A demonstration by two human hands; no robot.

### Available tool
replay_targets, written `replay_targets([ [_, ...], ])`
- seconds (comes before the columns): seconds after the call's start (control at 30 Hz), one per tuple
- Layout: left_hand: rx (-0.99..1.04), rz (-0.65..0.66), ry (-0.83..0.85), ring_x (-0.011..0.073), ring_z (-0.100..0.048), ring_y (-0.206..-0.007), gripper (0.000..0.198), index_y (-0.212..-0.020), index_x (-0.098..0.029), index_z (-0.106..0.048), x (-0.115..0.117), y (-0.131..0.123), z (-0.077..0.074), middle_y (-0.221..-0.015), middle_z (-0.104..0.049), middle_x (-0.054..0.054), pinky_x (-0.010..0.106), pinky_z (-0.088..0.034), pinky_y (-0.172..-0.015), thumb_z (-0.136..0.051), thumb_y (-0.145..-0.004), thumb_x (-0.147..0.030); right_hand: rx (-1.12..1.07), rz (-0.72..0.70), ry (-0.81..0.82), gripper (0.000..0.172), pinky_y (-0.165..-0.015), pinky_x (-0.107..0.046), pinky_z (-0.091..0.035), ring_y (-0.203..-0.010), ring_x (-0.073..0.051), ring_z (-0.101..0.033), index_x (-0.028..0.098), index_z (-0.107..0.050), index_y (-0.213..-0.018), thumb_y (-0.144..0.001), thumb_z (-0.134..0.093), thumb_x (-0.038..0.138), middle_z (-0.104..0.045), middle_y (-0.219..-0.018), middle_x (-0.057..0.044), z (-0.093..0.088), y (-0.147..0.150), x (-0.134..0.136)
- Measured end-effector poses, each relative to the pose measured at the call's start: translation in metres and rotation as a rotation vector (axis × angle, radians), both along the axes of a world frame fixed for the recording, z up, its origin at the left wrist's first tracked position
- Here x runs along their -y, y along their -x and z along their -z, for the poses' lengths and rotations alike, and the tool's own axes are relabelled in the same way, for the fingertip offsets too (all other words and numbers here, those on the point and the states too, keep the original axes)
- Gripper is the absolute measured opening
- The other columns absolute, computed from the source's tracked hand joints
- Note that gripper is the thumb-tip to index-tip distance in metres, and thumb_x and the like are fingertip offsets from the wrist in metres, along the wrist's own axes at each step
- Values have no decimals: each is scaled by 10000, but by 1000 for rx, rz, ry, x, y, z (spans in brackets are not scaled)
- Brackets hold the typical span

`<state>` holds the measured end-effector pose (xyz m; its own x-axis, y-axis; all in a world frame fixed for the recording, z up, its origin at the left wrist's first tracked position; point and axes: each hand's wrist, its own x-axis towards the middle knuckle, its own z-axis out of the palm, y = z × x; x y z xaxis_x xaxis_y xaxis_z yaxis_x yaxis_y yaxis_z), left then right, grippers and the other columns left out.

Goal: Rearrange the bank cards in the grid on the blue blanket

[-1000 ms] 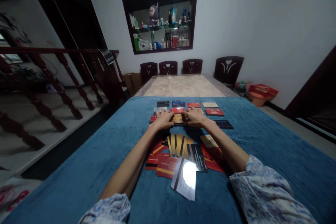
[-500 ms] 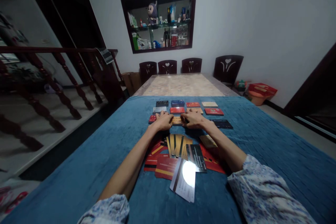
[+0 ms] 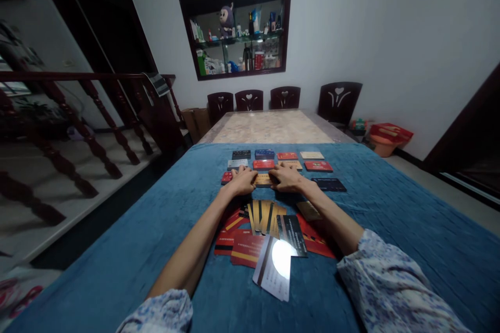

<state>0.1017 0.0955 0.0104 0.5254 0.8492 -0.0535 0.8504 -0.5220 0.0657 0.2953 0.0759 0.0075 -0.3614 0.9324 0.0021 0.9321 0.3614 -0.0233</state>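
Note:
Between my two hands lies a small stack of gold cards (image 3: 263, 180) on the blue cloth. My left hand (image 3: 242, 182) grips its left end with curled fingers, and my right hand (image 3: 288, 178) has its fingers bent at the right end. Just beyond are a red card stack (image 3: 264, 164), a pale grey stack (image 3: 238, 163) and an orange-tan stack (image 3: 294, 165), partly behind my right hand. A red stack (image 3: 226, 177) peeks out left of my left hand. Dark cards (image 3: 330, 184) lie right of my right hand.
Nearer me, gold cards (image 3: 262, 217) fan out among red cards (image 3: 246, 248), a black card (image 3: 294, 237) and a shiny silver card (image 3: 269, 276). More stacks, such as a blue one (image 3: 264, 154), form the far row. Dark chairs (image 3: 285, 98) stand behind the table.
My right forearm and sleeve have shifted slightly. Both hands stay at the gold stack, and the cards lie as before.

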Motion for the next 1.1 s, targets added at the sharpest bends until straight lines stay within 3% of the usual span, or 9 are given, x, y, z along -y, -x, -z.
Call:
replay_targets([
  [0.3,7,19,-38,343,-406,-1229,336,-1145,-232,-584,-1,2,6,-1252,-580,113,546,-371,-960,-537,-816,-187,-38,21,28,333,-909,-455,-420,-1219,-360,-445,217,-684,-1089,-806,-660,391,-611,-1267,-122,1,-2,-2],
  [0.6,6,28,-42,348,-414,-1207,305,-1086,-217,-590,4,0,1,-1223,-589,124,541,-366,-939,-520,-797,-151,-16,15,17,338,-897,-429,-433,-1215,-352,-469,231,-687,-1087,-811,-670,425,-626,-1227,-116,0,-3,-3],
  [0.7,6,32,-48,355,-400,-1209,321,-1085,-221,-594,4,0,2,-1218,-589,124,539,-355,-943,-522,-785,-135,-4,14,14,417,-890,-437,-434,-1210,-361,-466,217,-677,-1147,-805,-681,455,-615,-1247,-144,-1,-4,-3],
  [0.83,11,46,-61,359,-400,-1206,310,-1075,-215,-593,3,0,2,-1207,-590,125,529,-354,-939,-522,-787,-127,-10,18,-5,549,-914,-463,-424,-1238,-376,-441,233,-638,-1272,-809,-676,524,-588,-1311,-154,-7,-7,-1],
  [0.97,-4,57,-65,351,-405,-1203,277,-1046,-213,-591,5,2,-2,-1200,-590,122,532,-358,-942,-523,-790,-131,-81,33,-42,516,-941,-480,-402,-1232,-366,-445,233,-626,-1314,-891,-585,525,-606,-1302,-148,-18,-11,2],
  [1.1,-7,60,-66,349,-395,-1217,311,-1076,-218,-604,8,1,-7,-1233,-577,121,536,-350,-954,-538,-783,-136,-111,47,-123,440,-911,-449,-397,-1200,-344,-459,219,-638,-1310,-923,-551,411,-616,-1317,-137,-28,-12,3],
])
